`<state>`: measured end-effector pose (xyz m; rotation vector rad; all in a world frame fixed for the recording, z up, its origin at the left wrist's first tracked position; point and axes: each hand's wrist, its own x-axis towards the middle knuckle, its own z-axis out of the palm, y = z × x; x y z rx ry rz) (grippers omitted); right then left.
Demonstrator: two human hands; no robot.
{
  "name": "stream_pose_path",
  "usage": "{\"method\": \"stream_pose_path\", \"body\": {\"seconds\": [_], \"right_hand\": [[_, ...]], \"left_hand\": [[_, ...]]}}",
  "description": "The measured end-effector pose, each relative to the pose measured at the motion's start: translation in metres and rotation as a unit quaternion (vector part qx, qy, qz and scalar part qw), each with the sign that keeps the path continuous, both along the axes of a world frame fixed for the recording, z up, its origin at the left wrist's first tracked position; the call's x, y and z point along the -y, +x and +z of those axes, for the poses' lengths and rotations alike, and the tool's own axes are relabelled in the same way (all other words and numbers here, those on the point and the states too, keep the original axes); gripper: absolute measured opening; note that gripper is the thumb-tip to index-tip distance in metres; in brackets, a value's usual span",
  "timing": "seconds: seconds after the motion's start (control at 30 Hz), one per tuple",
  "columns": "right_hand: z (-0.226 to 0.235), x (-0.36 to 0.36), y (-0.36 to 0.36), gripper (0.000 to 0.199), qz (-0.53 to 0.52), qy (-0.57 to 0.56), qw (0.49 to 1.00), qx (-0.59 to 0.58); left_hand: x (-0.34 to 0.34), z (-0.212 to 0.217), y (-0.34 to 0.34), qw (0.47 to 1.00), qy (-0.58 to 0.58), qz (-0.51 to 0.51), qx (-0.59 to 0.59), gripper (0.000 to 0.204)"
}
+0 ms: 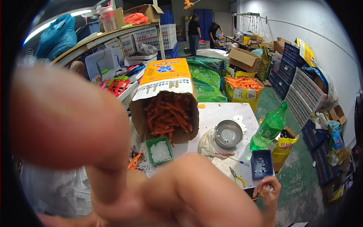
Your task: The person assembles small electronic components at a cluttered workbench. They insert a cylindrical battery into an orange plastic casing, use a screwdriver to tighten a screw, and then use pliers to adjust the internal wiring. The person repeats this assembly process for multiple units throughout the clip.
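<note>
at the lower right of the frame, our right hand (pixel 271 196) is curled around white bits (pixel 269 187), just below the blue tray (pixel 260 154) and near the pliers (pixel 237 177). our left hand (pixel 147 196) blurs across the left and bottom; we cannot tell whether it grips anything.

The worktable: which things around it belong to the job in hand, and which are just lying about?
Likely the job:
white bits in the right hand
blue tray and green tray, both holding white bits
orange pieces

Probably just lying about:
green bottle
blue plastic bag
</note>
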<state>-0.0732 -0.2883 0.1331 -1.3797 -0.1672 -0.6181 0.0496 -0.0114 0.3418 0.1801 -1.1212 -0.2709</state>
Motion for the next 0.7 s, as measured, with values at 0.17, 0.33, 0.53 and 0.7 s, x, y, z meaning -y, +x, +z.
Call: {"method": "stream_pose_path", "body": {"seconds": [0.17, 0.33, 0.53, 0.7], "right_hand": [[-0.006, -0.002, -0.002, 0.042, -0.014, 0.027, 1.000, -0.005], [-0.008, 0.006, -0.014, 0.044, -0.049, 0.011, 0.999, -0.009], [-0.013, 0.015, -0.025, 0.040, -0.039, 0.029, 0.999, 0.002], [-0.015, 0.014, -0.023, 0.041, -0.024, 0.038, 0.999, -0.018]], "left_hand": [[0.058, -0.009, -0.031, 0.975, -0.212, 0.050, -0.032, 0.039], [0.043, -0.001, -0.040, 0.997, -0.030, -0.021, -0.066, 0.027], [0.029, 0.022, -0.049, 0.984, 0.129, -0.055, -0.107, 0.013], [0.022, 0.025, -0.063, 0.971, 0.178, -0.071, -0.141, 0.005]]}}
